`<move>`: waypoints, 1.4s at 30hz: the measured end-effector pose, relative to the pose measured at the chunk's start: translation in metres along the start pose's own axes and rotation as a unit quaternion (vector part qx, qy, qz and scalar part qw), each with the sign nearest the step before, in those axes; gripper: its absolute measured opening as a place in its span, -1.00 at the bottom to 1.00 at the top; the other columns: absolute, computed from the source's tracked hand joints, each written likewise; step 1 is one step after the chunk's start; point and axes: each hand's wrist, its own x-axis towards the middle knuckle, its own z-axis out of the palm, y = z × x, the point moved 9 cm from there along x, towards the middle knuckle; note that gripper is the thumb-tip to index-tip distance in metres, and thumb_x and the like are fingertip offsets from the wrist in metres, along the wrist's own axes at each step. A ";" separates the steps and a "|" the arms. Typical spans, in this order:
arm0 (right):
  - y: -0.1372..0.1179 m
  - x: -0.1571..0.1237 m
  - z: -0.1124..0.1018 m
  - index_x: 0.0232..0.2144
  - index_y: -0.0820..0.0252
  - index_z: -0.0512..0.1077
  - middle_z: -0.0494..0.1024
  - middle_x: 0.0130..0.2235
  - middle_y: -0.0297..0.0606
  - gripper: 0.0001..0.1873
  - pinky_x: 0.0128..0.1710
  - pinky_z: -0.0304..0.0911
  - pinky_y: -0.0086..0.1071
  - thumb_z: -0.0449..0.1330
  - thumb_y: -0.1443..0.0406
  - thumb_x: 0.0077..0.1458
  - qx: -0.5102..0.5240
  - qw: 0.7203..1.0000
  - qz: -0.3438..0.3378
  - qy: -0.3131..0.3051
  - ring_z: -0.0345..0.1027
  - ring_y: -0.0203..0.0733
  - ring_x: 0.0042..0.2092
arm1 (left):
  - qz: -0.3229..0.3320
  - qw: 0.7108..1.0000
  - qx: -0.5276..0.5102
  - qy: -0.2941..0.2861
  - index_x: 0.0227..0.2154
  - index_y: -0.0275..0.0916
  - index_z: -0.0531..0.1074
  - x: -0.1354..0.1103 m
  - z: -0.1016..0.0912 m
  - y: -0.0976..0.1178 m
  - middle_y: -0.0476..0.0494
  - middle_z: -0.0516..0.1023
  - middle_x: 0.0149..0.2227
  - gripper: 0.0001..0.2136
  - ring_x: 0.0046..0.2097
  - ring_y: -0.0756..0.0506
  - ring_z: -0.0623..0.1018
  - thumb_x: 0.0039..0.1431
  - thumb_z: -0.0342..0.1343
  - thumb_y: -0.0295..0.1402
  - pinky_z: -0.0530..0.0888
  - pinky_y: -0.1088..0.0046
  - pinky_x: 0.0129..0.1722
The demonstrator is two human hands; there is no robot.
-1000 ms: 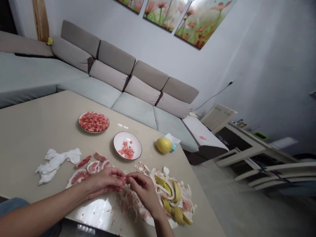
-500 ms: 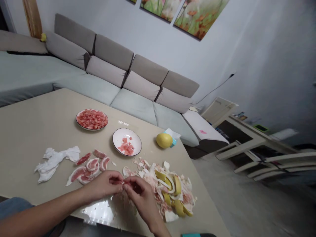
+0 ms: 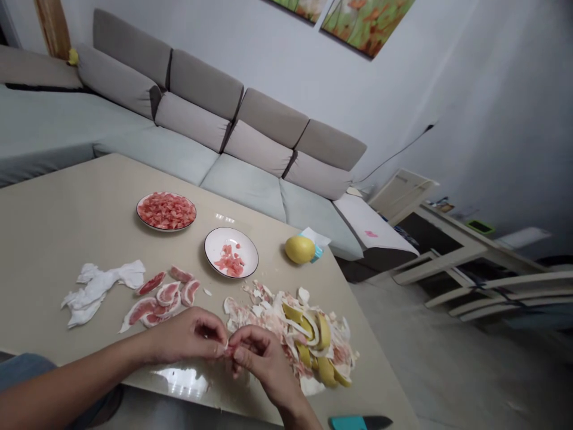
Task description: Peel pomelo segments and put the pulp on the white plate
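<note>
Close together over the table's near edge, my left hand [image 3: 192, 335] and my right hand [image 3: 262, 361] both pinch a small piece of pink pomelo flesh [image 3: 230, 352], mostly covered by the fingertips. Left of the hands lie several pomelo segments [image 3: 168, 295] with white membrane on them. To the right is a heap of pomelo peel and membrane scraps [image 3: 308, 334]. Beyond the hands, a white plate [image 3: 217, 242] bears a few bits of pink flesh [image 3: 231, 263]. Farther back, another plate [image 3: 147, 225] is piled with peeled pink flesh [image 3: 166, 210].
A crumpled white cloth or tissue [image 3: 102, 289] lies at the left. By the far right edge stand a yellow fruit [image 3: 299, 249] and a tissue pack [image 3: 317, 242]. A teal-handled knife [image 3: 360, 423] rests at the near right edge. Behind the table [image 3: 80, 221] runs a grey sofa [image 3: 250, 179].
Both hands stay pinched together and have shifted slightly down and right in view. The view has tilted a little, so more of the knife shows.
</note>
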 end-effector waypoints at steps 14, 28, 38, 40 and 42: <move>-0.010 -0.013 -0.008 -0.34 0.14 0.52 0.60 -0.37 -0.29 -0.77 -0.33 0.35 -0.44 0.43 0.23 -0.08 -0.046 0.998 -0.024 0.034 0.45 -0.29 -0.39 | -0.009 0.997 -0.014 0.070 -0.28 -0.21 0.54 -0.001 -0.012 -0.002 -0.05 0.51 -0.39 -0.80 -0.45 0.01 0.35 0.06 0.18 -0.25 0.24 0.53 -0.49; -0.046 -0.019 0.009 -0.35 0.11 0.53 0.57 -0.34 -0.25 -0.91 -0.32 0.35 -0.41 0.25 0.39 0.07 -0.313 0.931 -0.182 0.056 0.44 -0.21 -0.32 | -0.026 0.962 0.230 0.143 -0.35 -0.17 0.63 -0.006 -0.020 0.000 0.00 0.50 -0.50 -0.83 -0.44 -0.03 0.33 0.02 0.15 -0.34 0.20 0.50 -0.45; -0.051 -0.022 0.015 -0.29 0.08 0.49 0.56 -0.30 -0.24 -0.87 -0.24 0.35 -0.35 0.16 0.39 0.16 -0.396 0.892 -0.214 0.043 0.44 -0.18 -0.27 | -0.005 0.948 0.279 0.156 -0.37 -0.18 0.64 -0.006 -0.021 0.003 -0.03 0.58 -0.46 -0.83 -0.42 -0.04 0.42 0.03 0.15 -0.37 0.28 0.51 -0.42; -0.051 -0.022 0.018 -0.29 0.08 0.49 0.56 -0.29 -0.24 -0.86 -0.22 0.35 -0.34 0.15 0.39 0.16 -0.413 0.883 -0.218 0.040 0.44 -0.18 -0.26 | 0.003 0.945 0.286 0.158 -0.39 -0.20 0.63 -0.007 -0.020 0.005 -0.03 0.57 -0.47 -0.84 -0.43 -0.04 0.42 0.02 0.15 -0.39 0.28 0.51 -0.42; -0.048 -0.021 0.017 -0.26 0.09 0.48 0.56 -0.30 -0.24 -0.86 -0.26 0.36 -0.37 0.19 0.39 0.12 -0.402 0.890 -0.209 0.052 0.45 -0.19 -0.29 | 0.013 0.941 0.294 0.166 -0.42 -0.20 0.63 -0.008 -0.020 0.009 -0.03 0.56 -0.49 -0.85 -0.43 -0.04 0.42 0.02 0.14 -0.41 0.28 0.51 -0.42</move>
